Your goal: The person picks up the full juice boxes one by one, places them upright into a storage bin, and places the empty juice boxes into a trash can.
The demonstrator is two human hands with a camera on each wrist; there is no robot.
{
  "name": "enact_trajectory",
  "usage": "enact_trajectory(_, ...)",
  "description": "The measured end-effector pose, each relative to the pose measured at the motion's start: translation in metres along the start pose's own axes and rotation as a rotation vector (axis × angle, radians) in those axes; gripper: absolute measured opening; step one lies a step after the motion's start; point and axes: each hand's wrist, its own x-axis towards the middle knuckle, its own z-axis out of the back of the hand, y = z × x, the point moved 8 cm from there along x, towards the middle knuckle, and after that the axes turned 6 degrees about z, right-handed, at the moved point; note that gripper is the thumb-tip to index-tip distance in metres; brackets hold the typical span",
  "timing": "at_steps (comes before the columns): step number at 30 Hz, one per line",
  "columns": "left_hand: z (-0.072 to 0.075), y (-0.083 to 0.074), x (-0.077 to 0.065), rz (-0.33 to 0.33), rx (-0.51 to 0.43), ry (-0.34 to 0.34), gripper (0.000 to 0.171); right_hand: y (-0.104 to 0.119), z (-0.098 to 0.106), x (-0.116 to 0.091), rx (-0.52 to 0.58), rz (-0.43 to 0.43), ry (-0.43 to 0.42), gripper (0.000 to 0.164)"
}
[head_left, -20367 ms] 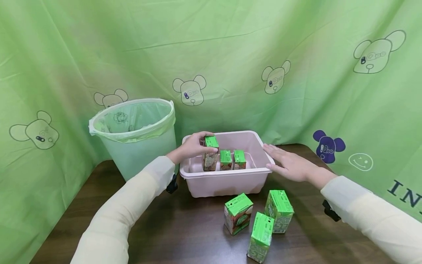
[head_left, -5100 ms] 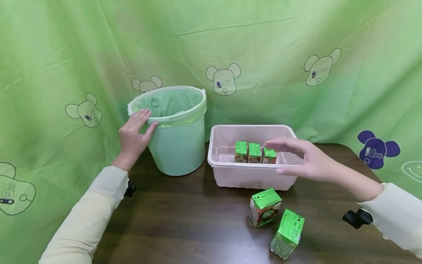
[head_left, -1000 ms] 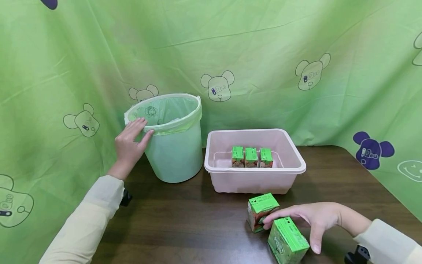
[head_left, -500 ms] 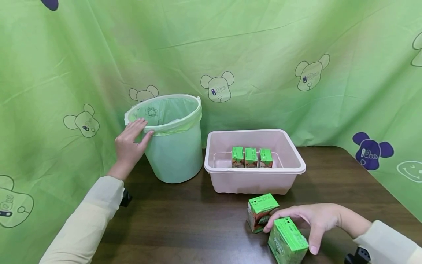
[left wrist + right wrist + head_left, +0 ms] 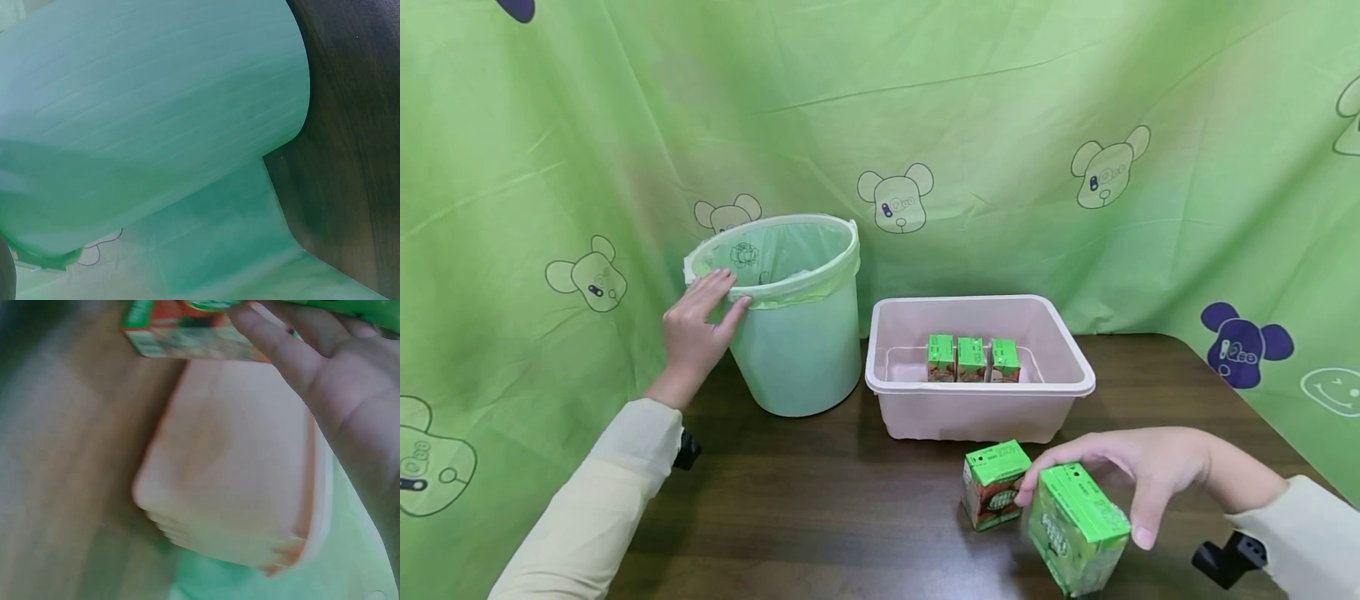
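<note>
In the head view my right hand (image 5: 1157,471) grips a small green drink carton (image 5: 1078,533), fingers on its far left side and thumb at its near right. The carton leans slightly. Just left of it, a brown-fronted carton with a green top (image 5: 997,487) stands on the table, close to my fingertips; the right wrist view shows this brown carton (image 5: 200,334) by the fingers too. My left hand (image 5: 696,325) rests on the rim of a pale green lined bin (image 5: 801,358), fingers extended over the edge and thumb along the outer wall.
Behind the cartons stands a pink plastic tub (image 5: 977,414). Inside it, three green-topped cartons (image 5: 972,358) stand in a row. The dark wooden table (image 5: 820,500) meets a green printed curtain (image 5: 985,125) at the back and sides.
My right hand has closed on the green carton and shifted it slightly up and right. The left hand is unmoved since five seconds ago; earliest, it held a carton in the tub.
</note>
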Motion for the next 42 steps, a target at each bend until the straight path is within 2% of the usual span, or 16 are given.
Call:
enact_trajectory(10,0.001,0.0,0.0,-0.002,-0.004,-0.001,0.04,0.056,0.015,0.011,-0.092,0.097,0.035,0.076)
enact_trajectory(16,0.002,0.0,0.001,-0.004,-0.004,0.0,0.039,0.084,0.034,0.02,-0.176,0.172,-0.004,0.075)
enact_trajectory(21,0.002,-0.001,0.002,-0.005,0.01,0.008,0.039,0.096,0.052,0.032,-0.21,0.182,-0.045,0.076)
enact_trajectory(27,0.001,-0.001,0.001,-0.006,0.02,0.019,0.04,0.106,0.076,0.049,-0.255,0.17,-0.13,0.08)
enact_trajectory(30,0.001,-0.001,0.001,-0.001,0.008,0.011,0.039,0.111,0.088,0.062,-0.239,0.165,-0.17,0.081)
enact_trajectory(37,0.0,-0.001,0.002,-0.008,0.009,0.009,0.038,0.123,0.121,0.094,-0.271,0.122,-0.323,0.081)
enact_trajectory(42,0.0,-0.001,0.002,0.003,0.011,0.004,0.038,0.136,0.144,0.121,-0.267,0.158,-0.422,0.081)
